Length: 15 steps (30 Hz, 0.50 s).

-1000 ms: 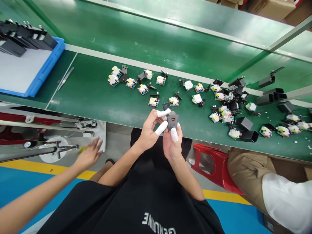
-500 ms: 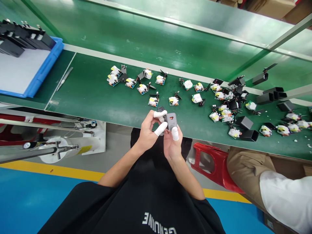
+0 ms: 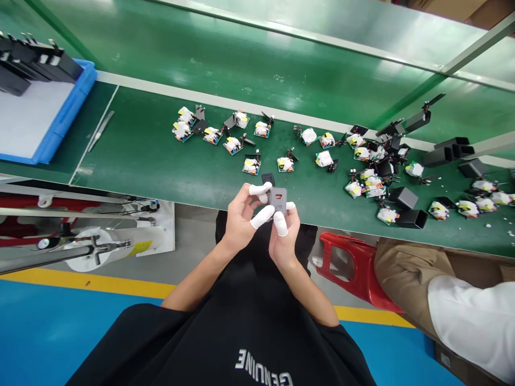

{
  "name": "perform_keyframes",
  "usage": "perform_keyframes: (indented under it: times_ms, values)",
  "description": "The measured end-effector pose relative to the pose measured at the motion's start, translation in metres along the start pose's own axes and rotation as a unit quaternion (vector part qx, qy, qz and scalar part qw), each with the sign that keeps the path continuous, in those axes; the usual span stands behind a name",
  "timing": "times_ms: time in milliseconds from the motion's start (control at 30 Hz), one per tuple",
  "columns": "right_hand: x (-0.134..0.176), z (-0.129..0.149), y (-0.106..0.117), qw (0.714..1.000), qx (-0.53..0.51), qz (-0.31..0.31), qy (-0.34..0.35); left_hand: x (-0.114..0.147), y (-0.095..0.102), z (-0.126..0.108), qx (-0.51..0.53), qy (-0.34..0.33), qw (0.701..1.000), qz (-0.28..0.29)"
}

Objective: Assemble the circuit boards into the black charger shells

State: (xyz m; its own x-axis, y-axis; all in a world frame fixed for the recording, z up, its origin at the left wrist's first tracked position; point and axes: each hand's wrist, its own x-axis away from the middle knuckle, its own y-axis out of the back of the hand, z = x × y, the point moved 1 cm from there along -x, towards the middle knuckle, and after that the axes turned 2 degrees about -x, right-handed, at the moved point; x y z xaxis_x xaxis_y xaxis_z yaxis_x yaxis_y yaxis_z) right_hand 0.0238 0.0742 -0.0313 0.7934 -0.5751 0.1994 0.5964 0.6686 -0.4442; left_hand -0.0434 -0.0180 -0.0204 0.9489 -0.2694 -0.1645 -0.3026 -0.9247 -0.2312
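Observation:
A small grey plastic charger case (image 3: 278,198) is between my hands above the bench's front edge, with a slot in its upper face showing orange strips inside. My right hand (image 3: 285,238) grips it from below and from the right, its white-capped thumb on the lower end. At the left edge, the white-capped thumb and fingers of my left hand (image 3: 240,217) are closed on the case. Just beyond it a darker flat piece (image 3: 267,178) shows; whether it is joined to the case is hidden. White finger cots cover several fingertips.
Circuit boards with white filler (image 3: 285,164) and attached black parts lie across the green bench (image 3: 161,171). Black housings (image 3: 411,219) stand right. A blue tray (image 3: 64,118) and a knife-like tool (image 3: 100,130) lie left. A co-worker's white sleeve (image 3: 470,316) is near a red stool (image 3: 350,268).
The case has turned a little and shifted left, so its slotted face shows more squarely. My right thumb has moved left to its lower end. The view has shifted slightly.

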Motion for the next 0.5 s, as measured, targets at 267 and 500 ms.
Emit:
perform_keyframes:
  times_ms: [267,500]
  values:
    - [0.002,-0.001,0.006,0.996,0.054,0.018,0.074,0.002,0.006,-0.009,-0.009,-0.043,0.999,0.028]
    - [-0.004,-0.008,0.02,0.991,0.092,0.036,0.089,0.009,0.016,0.0,0.007,0.036,0.999,0.029]
